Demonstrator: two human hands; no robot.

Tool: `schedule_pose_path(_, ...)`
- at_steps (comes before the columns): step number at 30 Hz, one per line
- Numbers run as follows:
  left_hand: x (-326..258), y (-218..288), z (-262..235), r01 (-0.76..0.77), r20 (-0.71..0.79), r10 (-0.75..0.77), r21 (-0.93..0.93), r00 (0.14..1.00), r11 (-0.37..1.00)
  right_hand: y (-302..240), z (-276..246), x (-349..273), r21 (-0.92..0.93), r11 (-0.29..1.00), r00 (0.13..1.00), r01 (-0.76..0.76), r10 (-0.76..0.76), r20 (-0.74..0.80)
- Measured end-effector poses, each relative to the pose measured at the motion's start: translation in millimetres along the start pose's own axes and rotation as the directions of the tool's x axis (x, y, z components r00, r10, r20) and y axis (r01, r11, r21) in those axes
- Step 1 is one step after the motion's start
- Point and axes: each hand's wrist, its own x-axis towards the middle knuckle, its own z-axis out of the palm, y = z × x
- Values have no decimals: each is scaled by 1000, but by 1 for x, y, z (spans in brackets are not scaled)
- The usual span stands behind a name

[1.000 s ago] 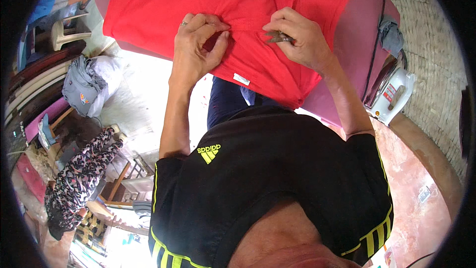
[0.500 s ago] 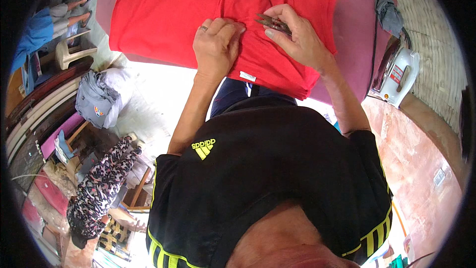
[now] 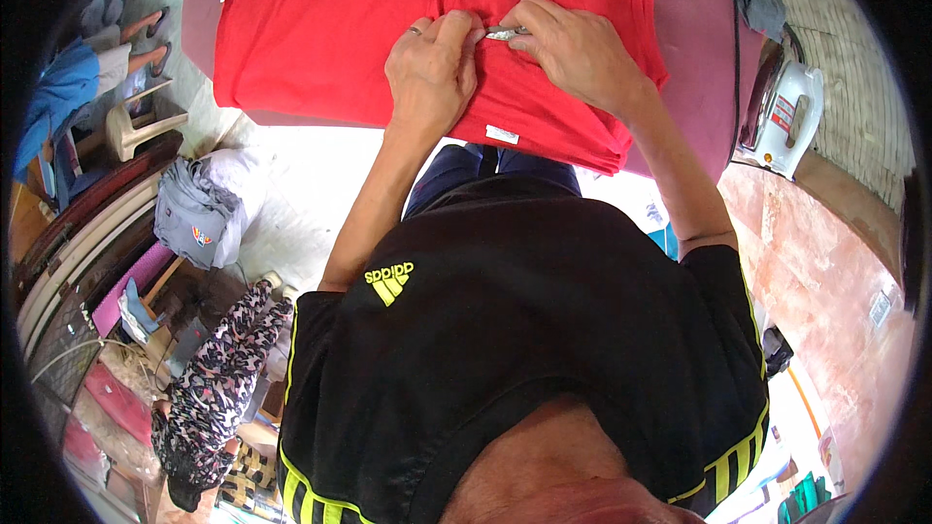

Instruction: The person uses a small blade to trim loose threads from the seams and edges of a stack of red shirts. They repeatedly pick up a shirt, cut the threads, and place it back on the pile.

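A red garment lies spread over a mauve-covered table, with its near edge hanging toward me. A small white label shows near that edge. My left hand is closed, pinching a fold of the red cloth between thumb and fingers. Just right of it, my right hand grips a small pair of metal thread snips. Their tips point left and reach the left fingertips at the pinched cloth. Whatever lies between the tips and fingers is too small to make out.
To the right stands a white iron, with a bunched grey cloth farther back. At left are a grey bag, a beige plastic stool, a person in patterned clothes and another in blue.
My right hand has moved left and turned, bringing the snips from above the cloth to my left fingertips. My left hand still pinches the cloth, slightly shifted.
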Motion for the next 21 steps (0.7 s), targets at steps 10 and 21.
schedule_pose_path(10,-13,-33,-124,327,768,-55,-206,638,922,16,0,-10,473,878,993,-72,106,-46)
schedule_pose_path(21,-4,1,-18,-10,-10,9,-76,1000,997,21,13,-5,581,813,990,-43,114,-87)
